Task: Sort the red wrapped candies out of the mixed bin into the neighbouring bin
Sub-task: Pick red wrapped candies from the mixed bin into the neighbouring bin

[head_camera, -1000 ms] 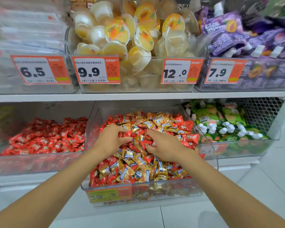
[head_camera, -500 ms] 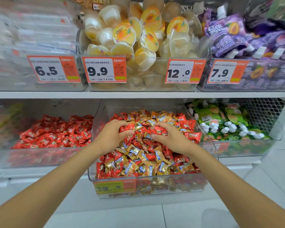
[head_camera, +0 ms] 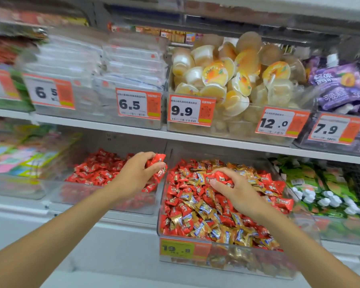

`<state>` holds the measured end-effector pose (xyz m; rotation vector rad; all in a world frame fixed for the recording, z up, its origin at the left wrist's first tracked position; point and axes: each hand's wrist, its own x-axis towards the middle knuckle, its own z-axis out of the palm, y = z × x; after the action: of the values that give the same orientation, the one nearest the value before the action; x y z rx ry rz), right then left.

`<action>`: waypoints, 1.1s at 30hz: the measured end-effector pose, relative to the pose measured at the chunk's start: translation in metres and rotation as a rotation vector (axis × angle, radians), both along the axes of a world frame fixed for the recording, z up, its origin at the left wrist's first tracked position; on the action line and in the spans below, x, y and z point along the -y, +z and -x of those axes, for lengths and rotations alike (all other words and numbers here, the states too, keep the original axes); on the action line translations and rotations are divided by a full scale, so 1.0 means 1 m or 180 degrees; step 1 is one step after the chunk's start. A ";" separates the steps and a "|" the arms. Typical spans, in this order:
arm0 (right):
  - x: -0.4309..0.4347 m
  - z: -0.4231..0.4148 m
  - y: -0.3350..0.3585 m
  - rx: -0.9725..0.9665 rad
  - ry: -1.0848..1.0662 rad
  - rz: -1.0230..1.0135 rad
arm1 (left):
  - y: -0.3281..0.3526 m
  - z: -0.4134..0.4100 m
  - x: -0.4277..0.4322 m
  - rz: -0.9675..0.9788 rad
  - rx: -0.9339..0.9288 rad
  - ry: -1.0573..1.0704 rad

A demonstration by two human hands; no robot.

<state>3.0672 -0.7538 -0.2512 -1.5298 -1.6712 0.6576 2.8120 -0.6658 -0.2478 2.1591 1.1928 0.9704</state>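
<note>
left hand (head_camera: 136, 175) fingers curled round red candies (head_camera: 157, 160) over red bin (head_camera: 104, 196), right hand (head_camera: 236, 189) pinching red candy (head_camera: 221, 179) in mixed bin (head_camera: 222, 265)

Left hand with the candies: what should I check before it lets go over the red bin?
1. Left hand grip on red candies: ok.
2. Only red in that grip: cannot tell, fingers hide part.
3. Left hand above the red bin: ok, though close to its right wall.
4. Right hand grip on a red candy over the mixed bin: ok.
5. Mixed bin free of red: not ok, many lie among gold candies.
</note>
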 end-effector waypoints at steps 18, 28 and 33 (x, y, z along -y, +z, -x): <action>-0.208 0.199 -0.035 0.1837 0.1244 0.0942 | -0.077 0.182 -0.137 0.1065 -0.1414 0.1033; -0.086 0.068 -0.006 0.1970 0.0145 -0.0673 | -0.034 0.084 -0.021 0.0398 -0.0052 0.0289; -0.019 -0.016 -0.005 0.1662 -0.0304 -0.0394 | -0.022 -0.005 0.020 0.0167 -0.0172 -0.0134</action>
<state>3.0828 -0.7348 -0.2560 -1.7758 -1.9538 0.0971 2.8166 -0.6858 -0.2698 2.1728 1.1796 0.8588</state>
